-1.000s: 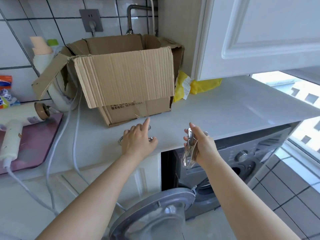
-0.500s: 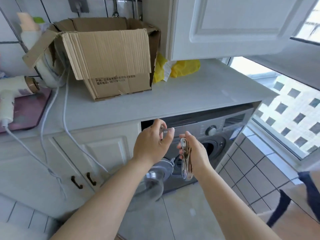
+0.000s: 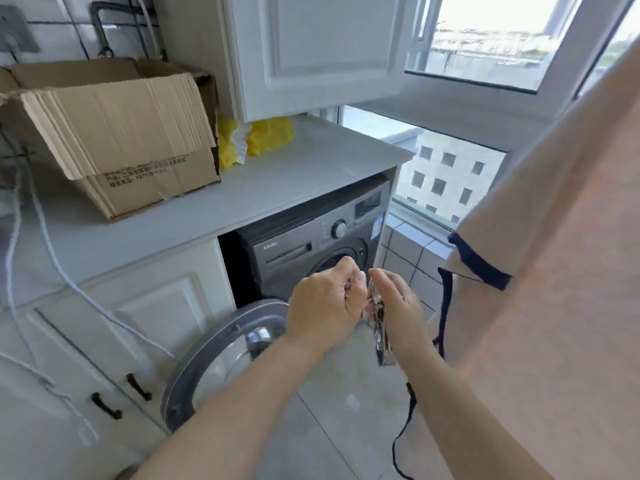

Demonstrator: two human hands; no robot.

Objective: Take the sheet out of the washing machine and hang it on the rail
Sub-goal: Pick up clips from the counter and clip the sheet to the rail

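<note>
White counter (image 3: 277,188) carries a cardboard box (image 3: 114,133) at the left; below it the washing machine (image 3: 311,244) stands with its door (image 3: 221,358) open. Left hand (image 3: 325,306) pinches a small metal clip (image 3: 349,284), right hand (image 3: 398,306) grips metal clips (image 3: 381,334), and the peach sheet (image 3: 554,271) hangs just right of them.

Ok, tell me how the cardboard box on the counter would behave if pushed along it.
The box would probably slide rather than tip: it sits low and wide on the smooth counter. It likely feels flimsy, since its front flap is creased and folded down over the side. Its weight can't be judged; the contents are hidden.
</note>
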